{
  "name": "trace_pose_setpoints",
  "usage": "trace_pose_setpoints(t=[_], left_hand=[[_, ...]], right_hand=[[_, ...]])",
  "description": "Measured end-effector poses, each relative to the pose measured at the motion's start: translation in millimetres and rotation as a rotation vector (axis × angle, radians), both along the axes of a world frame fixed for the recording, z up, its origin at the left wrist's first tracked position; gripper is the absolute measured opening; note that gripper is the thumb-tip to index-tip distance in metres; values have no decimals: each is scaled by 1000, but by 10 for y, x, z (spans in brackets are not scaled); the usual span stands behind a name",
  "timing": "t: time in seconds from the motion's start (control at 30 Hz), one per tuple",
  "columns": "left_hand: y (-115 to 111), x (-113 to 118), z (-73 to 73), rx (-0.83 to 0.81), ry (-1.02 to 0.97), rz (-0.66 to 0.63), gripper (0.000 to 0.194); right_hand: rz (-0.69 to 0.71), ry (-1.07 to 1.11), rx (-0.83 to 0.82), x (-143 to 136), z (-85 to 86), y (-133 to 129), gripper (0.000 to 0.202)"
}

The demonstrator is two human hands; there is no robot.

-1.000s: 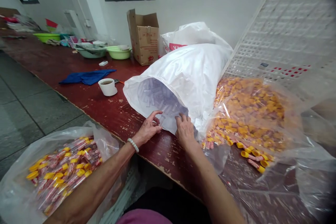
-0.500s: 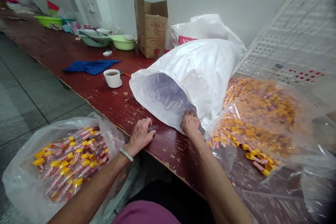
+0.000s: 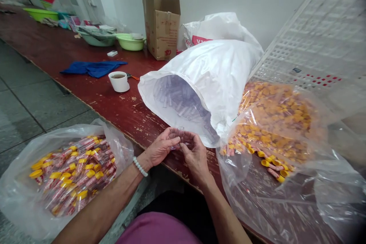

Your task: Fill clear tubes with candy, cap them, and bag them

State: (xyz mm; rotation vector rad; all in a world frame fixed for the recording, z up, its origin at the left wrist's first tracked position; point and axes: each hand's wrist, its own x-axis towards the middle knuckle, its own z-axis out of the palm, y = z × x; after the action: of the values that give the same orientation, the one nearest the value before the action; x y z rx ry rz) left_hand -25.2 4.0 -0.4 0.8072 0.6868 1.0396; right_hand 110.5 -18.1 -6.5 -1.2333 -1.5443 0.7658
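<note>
My left hand (image 3: 163,145), with a bead bracelet at the wrist, and my right hand (image 3: 194,151) meet over the table's front edge. Clear plastic tubes (image 3: 180,133) lie between their curled fingers; how many is hard to tell. Just behind the hands, a white sack (image 3: 211,68) lies with its mouth toward me, and many clear tubes (image 3: 183,103) show inside. At the lower left, a clear bag (image 3: 14,194) holds tubes with yellow caps (image 3: 65,183). On the right, a heap of yellow caps with red-and-white pieces (image 3: 274,122) sits under clear plastic.
A white cup (image 3: 119,82) of dark liquid and a blue cloth (image 3: 93,68) are on the red table (image 3: 108,110). Behind stand a cardboard box (image 3: 166,30) and a green bowl (image 3: 130,42). A white perforated basket (image 3: 311,45) leans at the right.
My right hand has come out of the sack's mouth and moved left to my left hand. My left hand has moved slightly right. The view has shifted a little.
</note>
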Motion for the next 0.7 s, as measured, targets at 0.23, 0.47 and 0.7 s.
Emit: trace_pose_setpoints(t=[0.23, 0.47, 0.7], left_hand=[[48, 91, -118, -160, -36, 108, 32], [35, 51, -86, -38, 130, 108, 35], [9, 80, -124, 2, 134, 113, 30]], right_hand=[[-87, -648, -11, 303, 179, 238, 31], [-264, -622, -141, 657, 77, 544, 29], [2, 55, -168, 338, 68, 319, 45]])
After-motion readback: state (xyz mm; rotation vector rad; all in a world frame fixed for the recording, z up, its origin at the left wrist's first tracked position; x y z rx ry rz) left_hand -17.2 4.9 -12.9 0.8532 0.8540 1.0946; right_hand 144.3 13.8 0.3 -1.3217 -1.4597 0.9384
